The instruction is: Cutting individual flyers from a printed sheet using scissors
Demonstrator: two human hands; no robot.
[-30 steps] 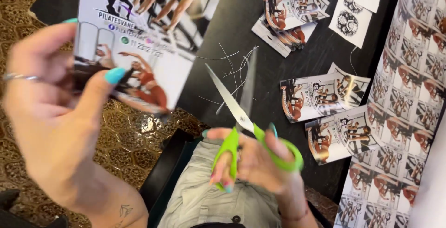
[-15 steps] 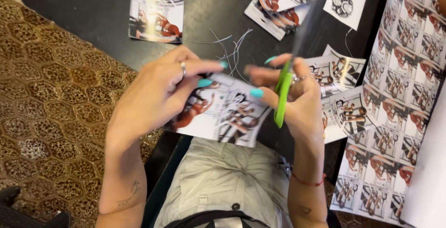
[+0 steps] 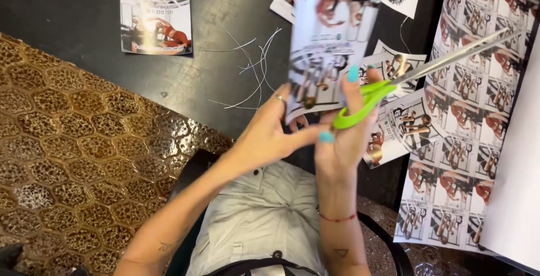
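Green-handled scissors (image 3: 371, 99) sit in my right hand (image 3: 343, 141), fingers threaded through the loops; the blades point up and to the right and look nearly pressed together, though blur keeps me from being sure.

Head view, change: half a second ago both hands held the printed card low, near my lap, with the scissors upright against it. Now the card (image 3: 332, 39) is lifted above the dark surface (image 3: 67, 6) and turned on end, and the scissors have swung off its edge to the right. I judge that one cut along a margin has ended and the card is being turned for another side.

Head view, hands: my left hand (image 3: 270, 135) pinches the card's lower edge, thumb under and fingers on the face. The right hand's fingers are closed on the scissor handles, its thumb touching the left thumb.

Head view, the card: glossy, rectangular, printed with figures in red and black over a pale ground; motion blur hides finer detail.

Head view, surroundings: a finished card (image 3: 156, 12) lies flat at upper left. Thin white paper slivers (image 3: 253, 68) curl on the surface between it and the held card. Uncut printed sheets (image 3: 472, 118) lie at right, more cut cards (image 3: 405, 124) just beside them. A gold hexagon-patterned cloth (image 3: 73, 158) covers the lower left.
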